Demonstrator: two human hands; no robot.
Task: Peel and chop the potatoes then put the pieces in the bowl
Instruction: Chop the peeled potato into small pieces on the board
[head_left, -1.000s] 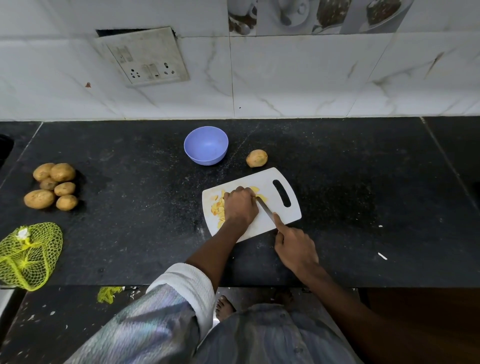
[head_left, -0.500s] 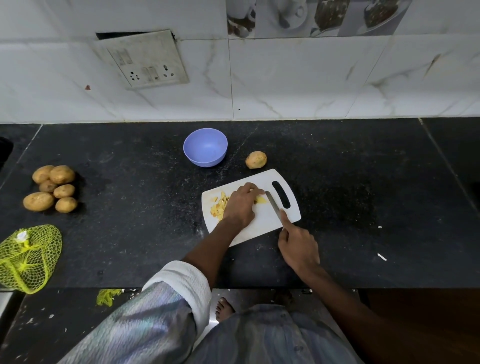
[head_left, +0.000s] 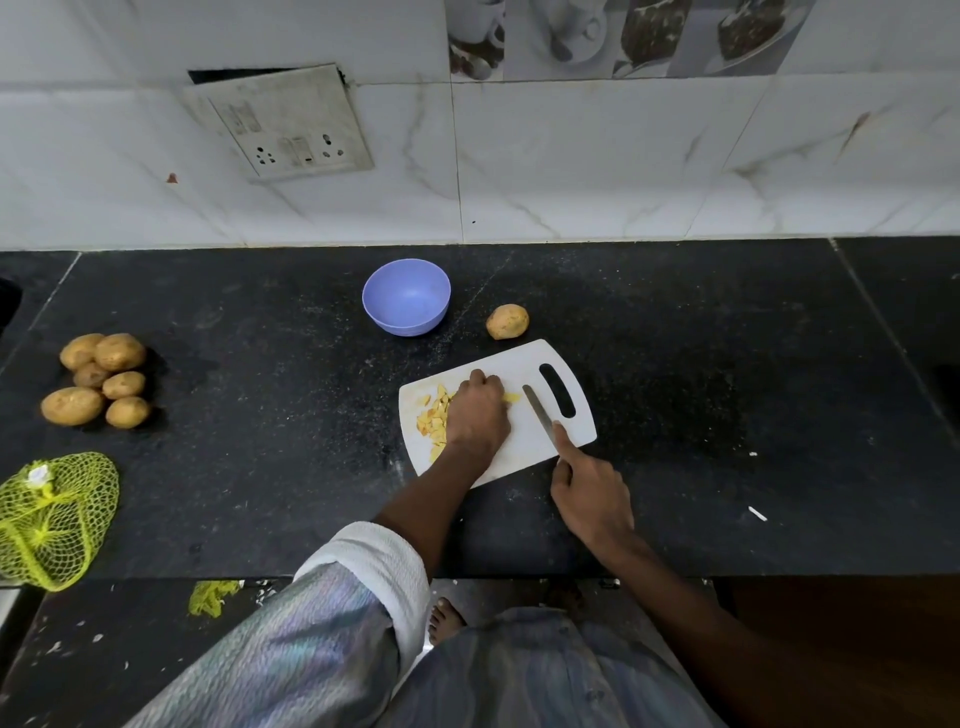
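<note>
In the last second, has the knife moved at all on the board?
Yes. The knife in the right hand has swung away from the left hand, towards the handle slot of the cutting board.

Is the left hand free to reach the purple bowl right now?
Probably yes: the left hand rests on the potato pieces, and bare counter lies between the cutting board and the purple bowl.

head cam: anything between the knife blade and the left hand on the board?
Head view: one small yellow potato piece on the white cutting board, right beside the left hand; bare board between it and the knife blade.
</note>
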